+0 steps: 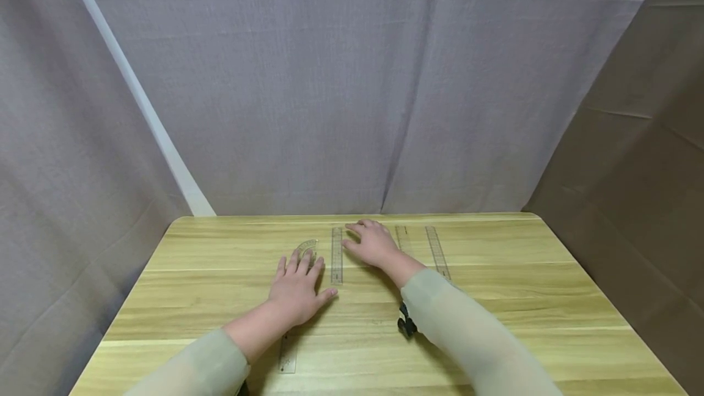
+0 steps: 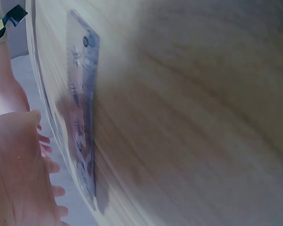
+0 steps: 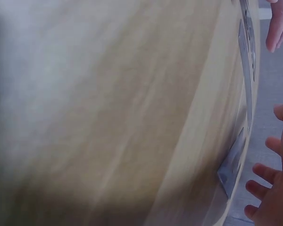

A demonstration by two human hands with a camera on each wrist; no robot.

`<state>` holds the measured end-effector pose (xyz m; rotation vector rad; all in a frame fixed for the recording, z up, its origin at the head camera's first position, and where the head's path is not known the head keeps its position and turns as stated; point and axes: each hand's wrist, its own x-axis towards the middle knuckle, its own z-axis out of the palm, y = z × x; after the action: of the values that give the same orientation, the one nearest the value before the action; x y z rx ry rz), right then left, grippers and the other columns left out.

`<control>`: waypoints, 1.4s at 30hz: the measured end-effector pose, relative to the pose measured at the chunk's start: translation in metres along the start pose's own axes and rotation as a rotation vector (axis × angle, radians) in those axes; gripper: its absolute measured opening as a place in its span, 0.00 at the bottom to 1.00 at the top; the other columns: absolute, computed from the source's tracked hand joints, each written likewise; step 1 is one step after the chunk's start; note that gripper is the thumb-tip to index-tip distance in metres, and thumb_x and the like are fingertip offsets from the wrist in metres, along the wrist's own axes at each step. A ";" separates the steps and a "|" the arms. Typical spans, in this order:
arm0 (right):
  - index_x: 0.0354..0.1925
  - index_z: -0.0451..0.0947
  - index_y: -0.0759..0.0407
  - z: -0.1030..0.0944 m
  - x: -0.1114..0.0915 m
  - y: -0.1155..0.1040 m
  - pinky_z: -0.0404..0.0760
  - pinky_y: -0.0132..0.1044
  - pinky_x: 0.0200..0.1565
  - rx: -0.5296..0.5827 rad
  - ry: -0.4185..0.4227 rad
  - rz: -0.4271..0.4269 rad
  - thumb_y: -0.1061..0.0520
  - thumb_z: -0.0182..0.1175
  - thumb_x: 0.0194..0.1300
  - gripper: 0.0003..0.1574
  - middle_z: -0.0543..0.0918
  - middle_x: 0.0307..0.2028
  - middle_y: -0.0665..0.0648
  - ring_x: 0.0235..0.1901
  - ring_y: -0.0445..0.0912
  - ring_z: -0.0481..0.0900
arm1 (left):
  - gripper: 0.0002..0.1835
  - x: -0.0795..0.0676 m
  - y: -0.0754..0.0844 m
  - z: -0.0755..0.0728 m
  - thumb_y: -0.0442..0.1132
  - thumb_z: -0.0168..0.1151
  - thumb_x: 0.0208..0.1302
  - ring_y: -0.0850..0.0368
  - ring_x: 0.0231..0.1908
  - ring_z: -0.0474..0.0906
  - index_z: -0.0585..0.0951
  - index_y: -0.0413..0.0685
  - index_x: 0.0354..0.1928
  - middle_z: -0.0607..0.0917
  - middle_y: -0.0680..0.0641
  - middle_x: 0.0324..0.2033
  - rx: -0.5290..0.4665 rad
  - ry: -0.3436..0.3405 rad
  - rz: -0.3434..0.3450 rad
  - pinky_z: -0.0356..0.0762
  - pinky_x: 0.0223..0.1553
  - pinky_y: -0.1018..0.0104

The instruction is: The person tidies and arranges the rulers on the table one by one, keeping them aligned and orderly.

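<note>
In the head view my left hand (image 1: 297, 294) is spread open above the table, its fingertips overlapping a clear protractor (image 1: 308, 243). My right hand (image 1: 376, 245) hovers with loosely bent fingers between a clear ruler (image 1: 337, 255) on its left and another clear ruler (image 1: 404, 238) on its right. Neither hand holds anything. A third ruler (image 1: 437, 250) lies slanted farther right, partly behind the right sleeve. Below the left wrist lies another clear strip with printed marks (image 1: 288, 354), its upper part covered by the arm; the left wrist view shows this strip (image 2: 82, 89) more fully.
The wooden table (image 1: 352, 347) ends in a straight back edge with rounded corners. Grey curtains (image 1: 264, 109) hang behind it and at both sides. A black strap piece (image 1: 406, 324) hangs beneath the right cuff.
</note>
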<state>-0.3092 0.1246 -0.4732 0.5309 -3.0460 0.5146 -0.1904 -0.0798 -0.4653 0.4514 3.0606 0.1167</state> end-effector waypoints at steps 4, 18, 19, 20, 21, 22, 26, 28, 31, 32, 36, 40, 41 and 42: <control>0.71 0.68 0.46 0.001 0.004 -0.002 0.52 0.55 0.72 -0.042 -0.013 -0.013 0.33 0.52 0.70 0.37 0.68 0.70 0.59 0.70 0.57 0.62 | 0.45 0.001 0.001 0.001 0.73 0.42 0.67 0.36 0.75 0.44 0.60 0.52 0.76 0.54 0.40 0.76 0.005 -0.011 -0.006 0.40 0.73 0.39; 0.71 0.68 0.47 0.005 0.013 -0.006 0.50 0.58 0.72 -0.106 -0.038 -0.019 0.32 0.52 0.69 0.40 0.69 0.69 0.59 0.70 0.56 0.62 | 0.46 0.007 0.006 0.007 0.74 0.40 0.67 0.38 0.76 0.39 0.58 0.52 0.77 0.51 0.41 0.77 0.050 -0.065 -0.021 0.37 0.73 0.40; 0.71 0.68 0.48 0.005 0.013 -0.007 0.50 0.58 0.72 -0.106 -0.037 -0.020 0.32 0.53 0.69 0.40 0.69 0.69 0.59 0.70 0.56 0.62 | 0.46 0.007 0.006 0.006 0.74 0.40 0.67 0.38 0.76 0.39 0.58 0.52 0.77 0.51 0.41 0.77 0.051 -0.067 -0.020 0.37 0.73 0.40; 0.71 0.68 0.48 0.005 0.013 -0.007 0.50 0.59 0.72 -0.107 -0.039 -0.019 0.32 0.53 0.69 0.40 0.68 0.69 0.59 0.70 0.56 0.62 | 0.46 0.007 0.007 0.006 0.74 0.40 0.67 0.38 0.76 0.39 0.57 0.52 0.77 0.51 0.41 0.77 0.055 -0.071 -0.020 0.37 0.73 0.40; 0.71 0.68 0.48 0.006 0.014 -0.008 0.51 0.59 0.72 -0.114 -0.038 -0.021 0.32 0.53 0.69 0.39 0.68 0.69 0.59 0.70 0.56 0.62 | 0.46 0.006 0.007 0.005 0.74 0.40 0.67 0.37 0.76 0.39 0.58 0.53 0.77 0.51 0.41 0.77 0.058 -0.071 -0.020 0.38 0.73 0.40; 0.71 0.69 0.48 0.006 0.014 -0.008 0.51 0.59 0.72 -0.120 -0.037 -0.022 0.32 0.53 0.68 0.39 0.69 0.69 0.59 0.70 0.56 0.62 | 0.46 0.006 0.008 0.005 0.74 0.41 0.67 0.37 0.76 0.40 0.58 0.52 0.77 0.52 0.41 0.77 0.062 -0.066 -0.017 0.38 0.73 0.39; 0.71 0.68 0.48 0.007 0.014 -0.011 0.50 0.59 0.72 -0.132 -0.049 -0.023 0.32 0.53 0.68 0.40 0.69 0.69 0.59 0.70 0.56 0.62 | 0.45 0.006 0.009 0.008 0.73 0.40 0.68 0.37 0.76 0.40 0.58 0.52 0.77 0.50 0.41 0.77 0.094 -0.080 -0.005 0.38 0.73 0.40; 0.71 0.68 0.49 0.006 0.013 -0.012 0.50 0.59 0.72 -0.132 -0.059 -0.022 0.32 0.54 0.68 0.40 0.69 0.69 0.59 0.70 0.56 0.62 | 0.45 0.007 0.010 0.010 0.73 0.39 0.68 0.38 0.76 0.40 0.58 0.52 0.77 0.50 0.41 0.77 0.106 -0.083 -0.001 0.38 0.73 0.40; 0.71 0.68 0.49 0.006 0.011 -0.013 0.48 0.60 0.72 -0.139 -0.074 -0.015 0.32 0.54 0.67 0.41 0.69 0.69 0.60 0.70 0.56 0.62 | 0.44 0.006 0.011 0.010 0.73 0.38 0.68 0.38 0.76 0.41 0.58 0.53 0.77 0.51 0.41 0.77 0.118 -0.074 0.000 0.39 0.73 0.41; 0.71 0.68 0.49 0.006 0.011 -0.014 0.48 0.60 0.72 -0.146 -0.076 -0.014 0.32 0.54 0.67 0.41 0.69 0.69 0.60 0.70 0.56 0.61 | 0.44 0.007 0.011 0.010 0.73 0.38 0.68 0.38 0.76 0.41 0.59 0.53 0.77 0.51 0.41 0.77 0.117 -0.069 0.001 0.39 0.73 0.41; 0.71 0.68 0.48 0.006 0.011 -0.014 0.47 0.60 0.72 -0.186 -0.087 -0.009 0.31 0.53 0.67 0.41 0.68 0.69 0.59 0.71 0.56 0.61 | 0.45 0.008 0.011 0.011 0.74 0.38 0.68 0.38 0.76 0.40 0.58 0.54 0.77 0.50 0.41 0.77 0.121 -0.069 0.001 0.39 0.73 0.41; 0.71 0.68 0.47 0.007 0.011 -0.014 0.47 0.61 0.72 -0.201 -0.090 -0.008 0.30 0.53 0.67 0.41 0.68 0.69 0.58 0.70 0.55 0.61 | 0.45 0.010 0.011 0.012 0.74 0.39 0.68 0.38 0.76 0.40 0.58 0.54 0.77 0.51 0.41 0.77 0.116 -0.073 -0.002 0.38 0.73 0.40; 0.71 0.69 0.47 0.007 0.011 -0.014 0.46 0.61 0.72 -0.200 -0.090 -0.007 0.31 0.53 0.66 0.41 0.68 0.69 0.58 0.70 0.55 0.61 | 0.45 0.011 0.011 0.012 0.74 0.39 0.68 0.38 0.76 0.39 0.58 0.54 0.77 0.51 0.41 0.77 0.116 -0.076 -0.004 0.38 0.73 0.40; 0.70 0.69 0.47 0.007 0.012 -0.014 0.46 0.61 0.72 -0.199 -0.089 -0.007 0.31 0.54 0.66 0.41 0.69 0.69 0.58 0.70 0.55 0.62 | 0.45 0.011 0.011 0.012 0.74 0.38 0.68 0.38 0.76 0.39 0.58 0.54 0.77 0.50 0.41 0.77 0.119 -0.080 -0.006 0.37 0.73 0.40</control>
<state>-0.3152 0.1060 -0.4747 0.5697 -3.1285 0.1885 -0.1973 -0.0651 -0.4770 0.4414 3.0010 -0.0816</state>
